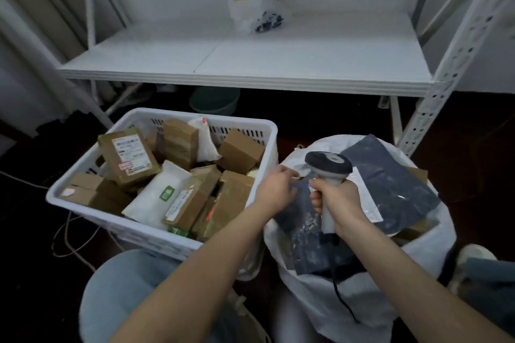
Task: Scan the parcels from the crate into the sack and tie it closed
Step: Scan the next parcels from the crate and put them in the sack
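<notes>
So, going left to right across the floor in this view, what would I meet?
The white crate → left hand gripping a dark parcel → scanner held by the right hand → dark mailer lying on the sack → a shoe.

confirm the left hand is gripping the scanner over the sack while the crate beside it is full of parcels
Not right: the head view shows the right hand gripping the scanner over the sack; the left hand holds a dark parcel there. The crate beside it is full of parcels.
</notes>
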Demonstrator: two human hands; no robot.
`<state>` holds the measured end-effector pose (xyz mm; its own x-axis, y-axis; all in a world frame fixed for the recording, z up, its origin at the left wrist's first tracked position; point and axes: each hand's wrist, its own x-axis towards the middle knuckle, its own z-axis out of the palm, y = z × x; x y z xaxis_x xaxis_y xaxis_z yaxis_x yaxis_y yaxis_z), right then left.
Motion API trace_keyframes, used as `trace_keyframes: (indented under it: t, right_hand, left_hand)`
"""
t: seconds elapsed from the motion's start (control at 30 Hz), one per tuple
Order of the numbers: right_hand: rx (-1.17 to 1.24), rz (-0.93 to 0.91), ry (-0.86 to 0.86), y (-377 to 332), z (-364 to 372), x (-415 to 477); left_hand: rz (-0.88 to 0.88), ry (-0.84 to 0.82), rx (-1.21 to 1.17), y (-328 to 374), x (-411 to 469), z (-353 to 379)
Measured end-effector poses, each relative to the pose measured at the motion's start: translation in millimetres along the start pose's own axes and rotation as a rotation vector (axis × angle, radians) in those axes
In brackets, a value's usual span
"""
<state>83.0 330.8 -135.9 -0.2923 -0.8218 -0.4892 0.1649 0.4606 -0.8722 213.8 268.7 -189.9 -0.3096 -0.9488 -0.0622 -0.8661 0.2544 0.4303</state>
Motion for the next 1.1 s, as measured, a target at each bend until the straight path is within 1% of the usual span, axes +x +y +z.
trace_keyframes:
  t: [0.07, 0.17, 0.23, 0.3, 0.37, 0.47, 0.53, 0.67, 0.7, 0.77, 0.93, 1.0, 1.03, 1.1]
  right_hand:
    - [-0.002, 0.009, -0.049, -4, 29, -3]
    - [-0.024, 0.009, -0.106, -4, 71, -3]
    - [-0.043, 0.034, -0.136, -2, 96, 1]
    - [-0.041, 0.076, -0.157, 3, 116, 7]
    - [-0.041, 0.112, -0.171, 10, 132, 16]
    - [-0.069, 0.167, -0.164, 20, 142, 29]
    - [-0.060, 0.187, -0.148, 24, 144, 39]
    - [-0.056, 0.199, -0.142, 28, 144, 53]
    - [-0.058, 0.207, -0.141, 29, 144, 55]
    - [-0.067, 0.227, -0.133, 33, 146, 59]
    - [-0.092, 0.211, -0.155, 40, 149, 57]
    - [-0.060, 0.196, -0.149, 39, 145, 52]
    - [-0.034, 0.193, -0.147, 37, 142, 49]
    - [0.031, 0.184, -0.139, 30, 133, 41]
  left_hand:
    - [-0.065, 0.078, 0.017, -29, -7, -23]
    - [-0.226, 0.093, 0.084, -76, -17, -44]
    - [-0.389, 0.068, 0.106, -111, -21, -49]
    - [-0.532, -0.003, 0.091, -144, -23, -47]
    - [-0.637, -0.066, 0.053, -171, -21, -42]
    - [-0.746, -0.061, 0.037, -202, -13, -36]
    - [-0.760, -0.079, 0.064, -223, -4, -35]
    - [-0.719, -0.191, 0.113, -282, 15, -7]
    - [-0.711, -0.211, 0.123, -288, 15, -3]
    - [-0.719, -0.220, 0.129, -271, 8, -10]
    - [-0.725, -0.153, 0.252, -240, 1, -28]
    - [-0.734, -0.094, 0.249, -227, 0, -47]
    - [-0.720, -0.058, 0.244, -221, 0, -56]
    - [-0.628, 0.032, 0.230, -207, 0, -76]
